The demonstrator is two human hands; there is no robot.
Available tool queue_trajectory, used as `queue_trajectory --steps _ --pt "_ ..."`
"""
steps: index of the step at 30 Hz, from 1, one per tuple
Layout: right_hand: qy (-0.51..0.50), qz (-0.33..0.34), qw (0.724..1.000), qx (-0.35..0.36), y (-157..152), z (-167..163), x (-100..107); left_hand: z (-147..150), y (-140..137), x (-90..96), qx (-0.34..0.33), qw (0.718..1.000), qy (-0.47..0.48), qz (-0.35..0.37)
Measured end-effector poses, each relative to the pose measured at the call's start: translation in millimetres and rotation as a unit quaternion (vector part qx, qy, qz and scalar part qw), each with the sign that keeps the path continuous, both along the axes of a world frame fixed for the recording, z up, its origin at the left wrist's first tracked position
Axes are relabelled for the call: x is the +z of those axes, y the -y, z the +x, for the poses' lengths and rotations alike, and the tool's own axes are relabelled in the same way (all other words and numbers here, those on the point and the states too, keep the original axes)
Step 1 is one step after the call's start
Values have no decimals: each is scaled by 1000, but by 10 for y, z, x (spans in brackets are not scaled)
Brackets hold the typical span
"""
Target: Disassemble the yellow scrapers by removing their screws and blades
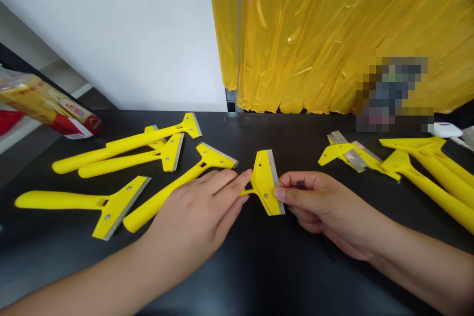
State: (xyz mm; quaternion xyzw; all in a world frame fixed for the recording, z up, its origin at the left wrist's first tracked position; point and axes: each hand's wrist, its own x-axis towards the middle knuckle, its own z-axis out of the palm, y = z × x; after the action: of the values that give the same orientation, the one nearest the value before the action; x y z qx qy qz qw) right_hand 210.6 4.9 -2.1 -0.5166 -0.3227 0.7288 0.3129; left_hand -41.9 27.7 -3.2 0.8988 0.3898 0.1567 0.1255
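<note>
A yellow scraper [262, 177] with a straight metal blade is held between both hands above the black table. My left hand [203, 202] is closed around its handle, which is mostly hidden under the fingers. My right hand [318, 202] pinches the blade edge, thumb on top near the lower end. A screw [265, 196] sits in the lower part of the head; the upper hole looks dark. Something small and dark shows within the curled right fingers, too unclear to name. Beside my left hand lies another yellow scraper [148, 205], its blade end beyond my knuckles.
Several more yellow scrapers [61, 199] lie on the black table [237, 276] at the left. On the right are scraper handles [440, 197], loose yellow head plates [335, 152] and metal blades [355, 158]. A printed packet [55, 106] stands far left; yellow plastic sheeting [296, 34] hangs behind.
</note>
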Motion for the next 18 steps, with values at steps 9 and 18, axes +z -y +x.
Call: queue_trajectory --steps 9,18 --pt "6 49 999 21 -19 13 -30 -17 111 24 9 995 -74 69" --pt "42 112 993 5 -105 246 130 3 90 21 -18 989 -63 132"
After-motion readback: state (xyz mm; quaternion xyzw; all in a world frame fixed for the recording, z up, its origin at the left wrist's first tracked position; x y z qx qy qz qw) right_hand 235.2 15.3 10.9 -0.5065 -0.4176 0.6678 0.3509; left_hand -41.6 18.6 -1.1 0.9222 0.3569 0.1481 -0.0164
